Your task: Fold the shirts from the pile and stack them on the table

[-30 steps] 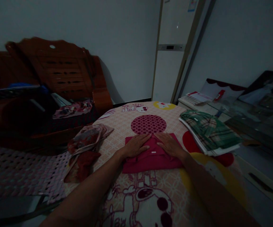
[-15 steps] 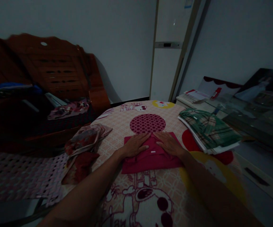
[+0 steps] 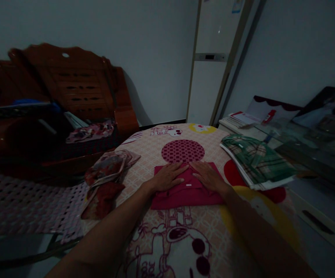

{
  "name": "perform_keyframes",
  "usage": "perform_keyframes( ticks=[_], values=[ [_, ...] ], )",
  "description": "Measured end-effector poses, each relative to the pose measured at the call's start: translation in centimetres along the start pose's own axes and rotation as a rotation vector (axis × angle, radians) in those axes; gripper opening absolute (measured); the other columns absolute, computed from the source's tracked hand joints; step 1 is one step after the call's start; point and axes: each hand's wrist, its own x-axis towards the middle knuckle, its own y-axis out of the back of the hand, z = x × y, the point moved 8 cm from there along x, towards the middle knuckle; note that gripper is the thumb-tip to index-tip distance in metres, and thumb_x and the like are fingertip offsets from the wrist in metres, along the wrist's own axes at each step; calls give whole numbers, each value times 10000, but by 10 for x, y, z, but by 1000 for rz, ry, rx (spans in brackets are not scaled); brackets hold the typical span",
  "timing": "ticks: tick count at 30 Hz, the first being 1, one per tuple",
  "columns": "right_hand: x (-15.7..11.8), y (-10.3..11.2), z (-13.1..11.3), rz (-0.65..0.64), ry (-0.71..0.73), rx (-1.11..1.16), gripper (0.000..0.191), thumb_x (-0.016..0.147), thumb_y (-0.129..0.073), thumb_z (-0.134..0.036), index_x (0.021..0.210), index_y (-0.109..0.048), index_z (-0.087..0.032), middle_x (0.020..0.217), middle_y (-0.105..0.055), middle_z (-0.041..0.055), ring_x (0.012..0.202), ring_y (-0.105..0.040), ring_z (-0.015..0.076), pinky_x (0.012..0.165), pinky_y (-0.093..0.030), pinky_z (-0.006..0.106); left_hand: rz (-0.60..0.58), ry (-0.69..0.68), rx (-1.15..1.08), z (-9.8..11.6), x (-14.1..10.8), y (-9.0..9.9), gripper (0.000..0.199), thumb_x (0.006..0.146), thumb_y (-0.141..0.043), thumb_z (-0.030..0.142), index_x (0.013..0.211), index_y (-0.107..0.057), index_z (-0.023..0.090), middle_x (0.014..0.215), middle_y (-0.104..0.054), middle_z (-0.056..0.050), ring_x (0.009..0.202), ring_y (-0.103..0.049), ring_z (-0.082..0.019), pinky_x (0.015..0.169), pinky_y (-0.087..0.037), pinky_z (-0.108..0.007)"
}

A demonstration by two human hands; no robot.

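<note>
A folded magenta shirt (image 3: 187,197) lies flat on the patterned tablecloth (image 3: 144,154) in front of me, a small white label showing near its middle. My left hand (image 3: 169,177) rests flat on the shirt's left half, fingers stretched toward its far edge. On the right half, my right hand (image 3: 208,175) lies flat too, fingers pointing inward. The fingertips of both hands almost meet at the far edge. Neither hand grips the cloth.
Folded green plaid clothing (image 3: 255,158) with white cloth beneath lies at the table's right. Crumpled reddish patterned cloth (image 3: 106,173) is at the left edge. Beyond stand a wooden bench (image 3: 80,85), a woven chair (image 3: 39,204), a tall white cabinet-like unit (image 3: 208,88) and a glass-topped cabinet (image 3: 315,220).
The view has shifted slightly, so the bench and the wall unit sit farther right. Both hands stay flat on the magenta shirt, with little visible movement.
</note>
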Motion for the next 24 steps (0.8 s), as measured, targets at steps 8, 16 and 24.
perform_keyframes(
  ticks=[8, 16, 24],
  values=[
    [-14, 24, 40, 319, -175, 122, 475, 984, -321, -413, 1267, -622, -179, 1306, -625, 126, 1247, -539, 247, 1101, -367, 467, 220, 55, -226, -16, -8, 29, 554, 971, -357, 486, 1430, -457, 194, 1459, -493, -100, 1324, -467, -224, 1114, -342, -370],
    [-30, 28, 101, 340, -373, 141, 377, 852, -528, -477, 1012, -694, -179, 1107, -685, 140, 1115, -591, 300, 1029, -415, 499, 161, 298, -186, -72, -32, 47, 423, 823, -550, 486, 1066, -713, 180, 1065, -703, -105, 977, -629, -266, 886, -463, -338],
    [-30, 35, 96, 389, -411, 445, 304, 675, -704, -429, 842, -618, -190, 950, -687, 72, 883, -622, 228, 848, -503, 403, 186, 435, -307, -81, -32, 46, 278, 648, -690, 429, 760, -658, 177, 710, -621, -36, 707, -541, -194, 634, -409, -268]
  ],
)
